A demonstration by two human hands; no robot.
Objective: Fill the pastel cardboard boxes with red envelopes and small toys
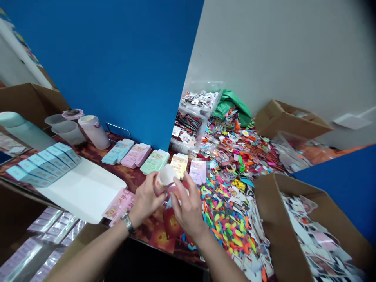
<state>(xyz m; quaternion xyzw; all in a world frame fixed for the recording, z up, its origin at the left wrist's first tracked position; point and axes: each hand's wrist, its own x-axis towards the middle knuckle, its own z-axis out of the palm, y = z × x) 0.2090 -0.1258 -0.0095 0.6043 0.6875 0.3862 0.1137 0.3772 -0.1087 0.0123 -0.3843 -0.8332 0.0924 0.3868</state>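
My left hand (146,197) is closed around a small printed carton (165,178), which is bowed into a tube with its white inside facing up. Right beside it, my right hand (189,203) has its fingers apart, with a fingertip at the carton's rim; I cannot tell whether it touches. Behind the hands lie stacks of flat cartons: blue (118,151), pink (136,155), green (154,161), yellow (179,163) and purple (198,171). More pink printed cartons (120,205) lie left of my left wrist.
Several light-blue boxes (44,164) stand in a row by a white sheet (85,190) at the left. Behind them are a bottle (25,129), plastic cups (69,132) and a tumbler (95,133). Colourful small pieces (229,219) cover the right side, beside an open cardboard box (273,219).
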